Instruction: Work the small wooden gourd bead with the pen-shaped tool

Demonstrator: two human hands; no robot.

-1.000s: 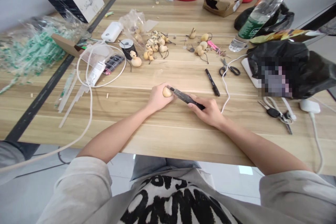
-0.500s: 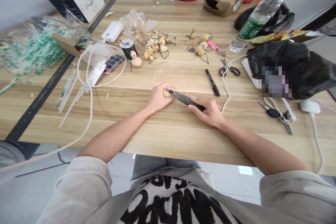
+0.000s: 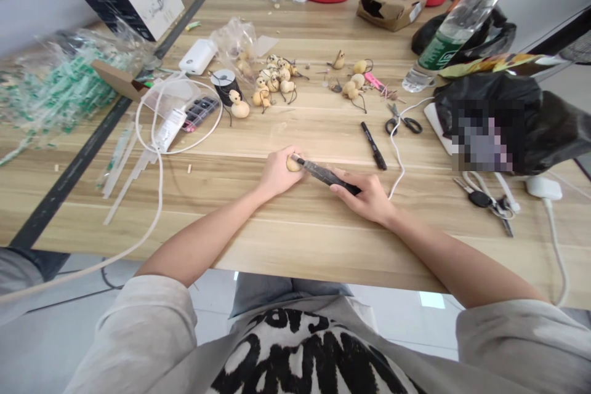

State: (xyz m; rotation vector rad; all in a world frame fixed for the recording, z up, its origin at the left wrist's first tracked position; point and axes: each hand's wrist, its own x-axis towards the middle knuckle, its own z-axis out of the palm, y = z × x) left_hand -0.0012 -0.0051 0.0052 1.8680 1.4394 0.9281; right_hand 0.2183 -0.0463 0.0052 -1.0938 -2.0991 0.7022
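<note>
My left hand (image 3: 280, 171) is closed around a small tan gourd (image 3: 292, 164), its rounded end showing and the rest hidden by the fingers. In my right hand (image 3: 367, 197) is a long, slim, dark tool (image 3: 323, 173) with a narrow tip; its exact kind is unclear. The tip meets the top of the gourd, or lies just over it. A black marker pen (image 3: 373, 146) lies beyond my right hand, near a pair of scissors (image 3: 403, 120). Farther back is a cluster of small gourds (image 3: 274, 77) with dark cords, some with drawn faces.
Translucent sticks (image 3: 127, 175) and a looped white cable (image 3: 159, 209) lie on the left. A thread spool (image 3: 225, 83) stands near a white device (image 3: 197, 55). To the right are a water bottle (image 3: 438, 49), a black plastic bag (image 3: 545, 117) and keys (image 3: 489, 200).
</note>
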